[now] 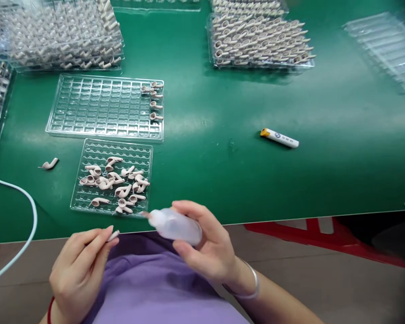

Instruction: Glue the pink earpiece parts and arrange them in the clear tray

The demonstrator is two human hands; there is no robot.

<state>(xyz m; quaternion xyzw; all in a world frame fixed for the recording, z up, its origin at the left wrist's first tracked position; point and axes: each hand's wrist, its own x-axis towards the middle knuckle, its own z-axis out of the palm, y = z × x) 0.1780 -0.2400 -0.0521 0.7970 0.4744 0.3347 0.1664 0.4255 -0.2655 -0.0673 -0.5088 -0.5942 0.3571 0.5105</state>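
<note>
My left hand [82, 265] pinches a small beige earbud-like part [113, 236] between thumb and fingertips, just off the table's front edge. Most of that part is hidden by the fingers. My right hand [211, 245] is wrapped round a translucent squeeze bottle [178, 227], tilted with its thin nozzle toward the left. Beyond both hands, a small clear tray [87, 155] bears a loose heap of similar beige curved parts [123, 191]. Behind it lies a larger clear compartment tray [97, 105], with several beige parts in its right-hand columns.
Stacked trays full of parts stand at the back left [63, 40] and back centre [259, 40]. A white lighter [279, 137] with an orange end lies mid-table. One loose part [49, 164] and a white cable [31, 207] are at left. A clear tray [384, 45] lies far right.
</note>
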